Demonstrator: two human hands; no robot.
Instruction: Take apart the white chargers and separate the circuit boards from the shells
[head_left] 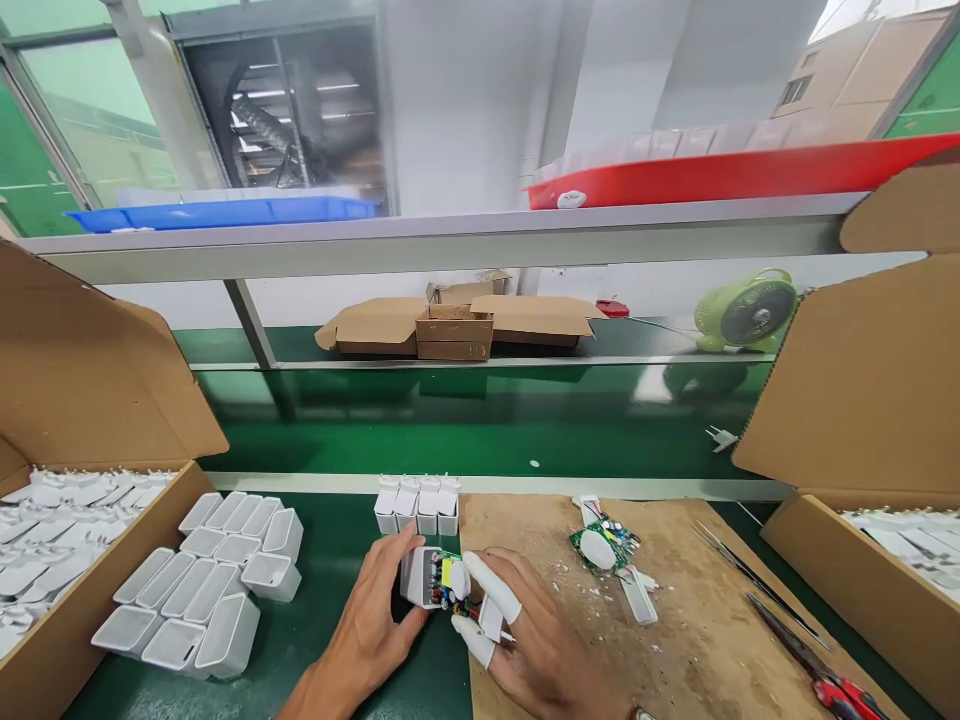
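My left hand is closed around a white plastic housing at the edge of the brown board. With white covers on its thumb and a finger, my right hand pinches a small green circuit board carrying a yellow part. The circuit board lies at the housing's right side; how far inside it sits I cannot tell. A white plastic piece hangs by the right fingers. Just beyond my hands stand several white adapter-like pieces. Another circuit board with white end pieces lies to the right.
Several white housings stand grouped on the green table at left. Open cartons flank the work area. Tweezers and a red-handled tool lie on the brown board. A shelf crosses overhead; a green fan stands behind.
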